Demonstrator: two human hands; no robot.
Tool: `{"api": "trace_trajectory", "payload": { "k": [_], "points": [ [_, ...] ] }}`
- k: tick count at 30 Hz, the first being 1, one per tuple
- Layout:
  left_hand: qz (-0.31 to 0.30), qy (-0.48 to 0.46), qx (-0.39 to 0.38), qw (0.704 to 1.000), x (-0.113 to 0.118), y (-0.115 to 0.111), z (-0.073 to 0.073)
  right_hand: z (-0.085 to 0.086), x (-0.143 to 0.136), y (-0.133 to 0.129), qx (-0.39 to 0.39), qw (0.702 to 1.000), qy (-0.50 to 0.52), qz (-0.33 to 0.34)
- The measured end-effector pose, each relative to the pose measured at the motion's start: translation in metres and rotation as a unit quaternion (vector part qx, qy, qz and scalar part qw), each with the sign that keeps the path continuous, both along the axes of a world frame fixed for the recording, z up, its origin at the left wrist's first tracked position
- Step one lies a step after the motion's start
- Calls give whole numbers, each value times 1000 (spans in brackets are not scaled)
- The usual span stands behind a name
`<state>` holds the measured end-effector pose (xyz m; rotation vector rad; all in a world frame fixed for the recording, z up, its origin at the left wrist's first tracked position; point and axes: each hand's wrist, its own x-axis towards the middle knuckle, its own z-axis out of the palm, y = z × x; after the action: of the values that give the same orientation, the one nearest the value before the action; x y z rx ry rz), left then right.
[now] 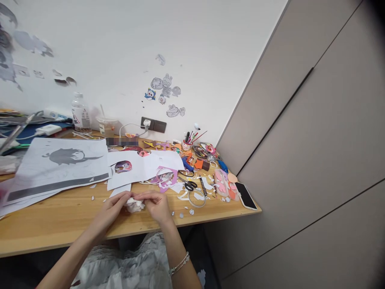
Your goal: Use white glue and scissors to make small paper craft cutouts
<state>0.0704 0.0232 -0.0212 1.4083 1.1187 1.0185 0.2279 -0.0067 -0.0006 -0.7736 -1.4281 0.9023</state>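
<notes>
Near the table's front edge, a crumpled white wad (135,205) sits between my two hands. My left hand (116,204) pinches its left side, fingers closed. From the right, my right hand (155,204) grips the wad's upper right side with bent fingers. What the wad is made of is too small to tell. White cut sheets (135,170) lie just beyond my hands, and a larger printed sheet (60,164) with a grey figure is at the left.
Black scissors (190,185), a clear tape ring (197,198) and paper scraps lie to the right. A phone (246,196) rests at the right corner. Behind stand a bottle (80,114), a plastic cup (107,126) and a pen cup (186,145).
</notes>
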Motion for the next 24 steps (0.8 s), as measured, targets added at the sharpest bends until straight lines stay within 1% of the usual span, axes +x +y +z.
{"api": "trace_trajectory", "payload": {
  "k": [2,4,8,10,13,15,18,20,24],
  "points": [
    [-2,-34,-19,999,-4,0,-5,1,0,1,9,999,-18,-26],
    [-13,-69,-42,997,-5,-2,-6,1,-1,1,19,997,-39,-59],
    [-31,-107,-64,992,-4,-7,1,-1,-2,1,20,988,-77,-136],
    [-29,-112,-65,991,-3,-10,6,-3,-3,0,35,983,-88,-158],
    [12,-87,-41,995,-3,-12,10,-4,-4,-1,81,973,-138,-164],
    [44,-75,-20,996,-3,-11,10,-4,-5,-3,124,961,-185,-164],
    [60,-86,-3,994,-4,-10,7,-3,-7,-6,178,945,-218,-166],
    [63,-88,13,994,-4,-9,5,-1,-8,-7,185,943,-216,-171],
    [57,-79,23,995,-5,-10,5,0,-9,-8,144,947,-221,-185]
  ]
}}
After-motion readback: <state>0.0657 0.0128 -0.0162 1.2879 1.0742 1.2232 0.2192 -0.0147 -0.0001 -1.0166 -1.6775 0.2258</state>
